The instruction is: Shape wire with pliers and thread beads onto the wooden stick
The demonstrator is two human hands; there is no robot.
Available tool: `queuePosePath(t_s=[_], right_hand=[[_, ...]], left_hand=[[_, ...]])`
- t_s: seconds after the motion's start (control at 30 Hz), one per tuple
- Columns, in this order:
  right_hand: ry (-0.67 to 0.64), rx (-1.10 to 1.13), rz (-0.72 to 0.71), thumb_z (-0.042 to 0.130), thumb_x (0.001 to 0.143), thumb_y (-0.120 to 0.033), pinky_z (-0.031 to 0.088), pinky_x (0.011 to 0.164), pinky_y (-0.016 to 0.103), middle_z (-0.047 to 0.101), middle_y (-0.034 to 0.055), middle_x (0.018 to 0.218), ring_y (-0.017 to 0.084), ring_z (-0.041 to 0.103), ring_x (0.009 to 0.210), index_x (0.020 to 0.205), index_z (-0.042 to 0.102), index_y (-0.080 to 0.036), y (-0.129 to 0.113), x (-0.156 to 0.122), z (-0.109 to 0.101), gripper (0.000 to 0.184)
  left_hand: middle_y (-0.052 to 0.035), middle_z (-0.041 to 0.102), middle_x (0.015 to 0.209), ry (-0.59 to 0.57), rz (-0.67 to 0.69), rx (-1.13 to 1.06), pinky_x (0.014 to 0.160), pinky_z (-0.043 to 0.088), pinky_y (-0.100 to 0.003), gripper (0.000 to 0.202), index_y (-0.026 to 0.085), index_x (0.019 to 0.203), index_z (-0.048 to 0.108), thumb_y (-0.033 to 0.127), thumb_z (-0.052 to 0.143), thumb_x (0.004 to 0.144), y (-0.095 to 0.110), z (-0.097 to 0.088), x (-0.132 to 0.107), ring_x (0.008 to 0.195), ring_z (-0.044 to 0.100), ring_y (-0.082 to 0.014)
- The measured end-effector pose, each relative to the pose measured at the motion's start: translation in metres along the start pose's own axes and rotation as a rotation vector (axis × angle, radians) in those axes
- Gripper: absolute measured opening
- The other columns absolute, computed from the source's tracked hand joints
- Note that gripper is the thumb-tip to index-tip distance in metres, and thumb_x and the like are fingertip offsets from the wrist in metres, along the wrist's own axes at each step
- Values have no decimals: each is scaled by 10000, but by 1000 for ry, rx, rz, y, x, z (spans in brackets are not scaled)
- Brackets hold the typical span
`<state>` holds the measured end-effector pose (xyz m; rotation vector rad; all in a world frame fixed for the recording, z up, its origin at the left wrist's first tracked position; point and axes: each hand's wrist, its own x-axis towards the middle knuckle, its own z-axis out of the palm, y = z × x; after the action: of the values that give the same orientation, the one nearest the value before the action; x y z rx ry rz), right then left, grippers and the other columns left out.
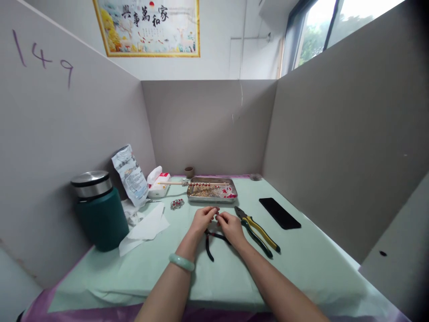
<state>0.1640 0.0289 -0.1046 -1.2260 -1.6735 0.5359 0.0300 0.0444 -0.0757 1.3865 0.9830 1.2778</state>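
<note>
1. Grey partitions are enclosing the workplace on three sides.
2. Beneath everything, the table is being covered by a pale green cloth.
3. At the far left, space is being taken up by a teal flask, with a silvery pouch leaning behind it.
4. Beyond the hands, gold, clear and red bits are being held in a metal tray; its top is being crossed by a beaded stick.
5. Just beside the right hand, room is being occupied by large pliers, and farther right by a black phone.
6. White paper is being kept well apart, left of the left hand.
7. Under the hands, small pliers are lying with legs apart, one leg being partly hidden by the right hand.
8. Near the tray's left corner, a beaded cluster is being left on the cloth.
9. Between both hands, a tiny piece is being pinched by thumbs and forefingers; its kind cannot be told.
</note>
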Motion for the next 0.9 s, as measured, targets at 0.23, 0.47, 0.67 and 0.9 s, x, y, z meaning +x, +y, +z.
queuePosePath(t_s=[0.23, 0.47, 0.67, 0.9], right_hand=[[-38, -50, -69, 461, 860, -338, 380, 602, 248, 625, 7, 625, 159, 552, 603, 705, 651, -202, -1, -3, 0, 280], [-117, 45, -132, 437, 867, -304, 398, 633, 254, 656, 27, 711, 167, 565, 659, 778, 677, -182, 1, -3, 0, 284], [-173, 99, -81, 467, 832, -275, 394, 608, 253, 648, 20, 660, 161, 557, 620, 729, 670, -176, 4, -2, -1, 249], [-229, 278, 31, 477, 831, -324, 380, 531, 236, 632, 13, 625, 130, 497, 526, 770, 678, -162, 6, 0, -3, 265]], left_hand=[[35, 483, 435, -2, -25, 69, 473, 310, -219, 268, 108, 779, 706, 355, 627, 712, -8, -1, 2, 441, 432, -95], [38, 475, 450, -9, -44, 88, 440, 290, -209, 272, 111, 681, 663, 382, 636, 690, -12, -4, 3, 421, 410, -79], [38, 475, 429, -15, -86, 101, 413, 284, -205, 256, 113, 673, 658, 367, 632, 686, -11, -2, 1, 393, 400, -75], [44, 460, 443, 0, -87, 112, 419, 274, -205, 218, 117, 690, 652, 332, 614, 699, -6, -2, -2, 407, 393, -73]])
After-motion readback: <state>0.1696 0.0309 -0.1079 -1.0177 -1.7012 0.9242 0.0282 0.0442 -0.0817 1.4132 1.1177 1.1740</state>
